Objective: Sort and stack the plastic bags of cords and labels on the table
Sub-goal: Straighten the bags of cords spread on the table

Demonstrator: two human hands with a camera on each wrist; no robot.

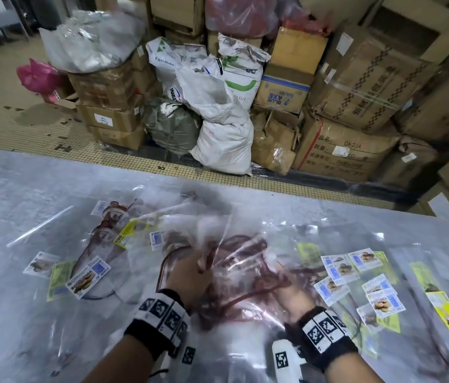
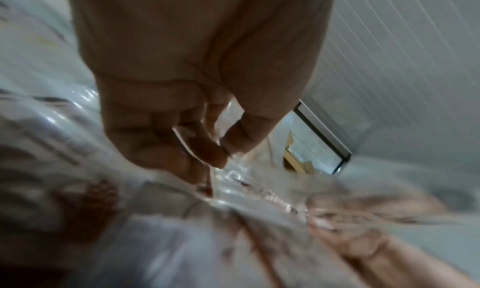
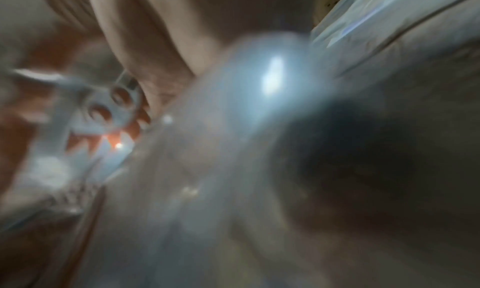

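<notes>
A clear plastic bag of dark red cords (image 1: 241, 261) is lifted off the table (image 1: 10, 189) in front of me. My left hand (image 1: 202, 265) pinches its crumpled upper left part; in the left wrist view the thumb and fingers (image 2: 205, 149) close on the clear film (image 2: 233, 173). My right hand (image 1: 289, 291) is under the bag's lower right side, half covered by plastic. The right wrist view is blurred, with fingertips (image 3: 142, 120) curled against a clear edge with punched holes (image 3: 122, 95). More bags with cords and labels lie flat to the left (image 1: 93, 258) and right (image 1: 356, 275).
Yellow and white printed labels show through the flat bags on both sides. Beyond the table's far edge a tiled floor strip (image 1: 52, 128) runs in front of stacked cardboard boxes (image 1: 342, 139), white sacks (image 1: 220, 125) and a pink bag (image 1: 38, 74).
</notes>
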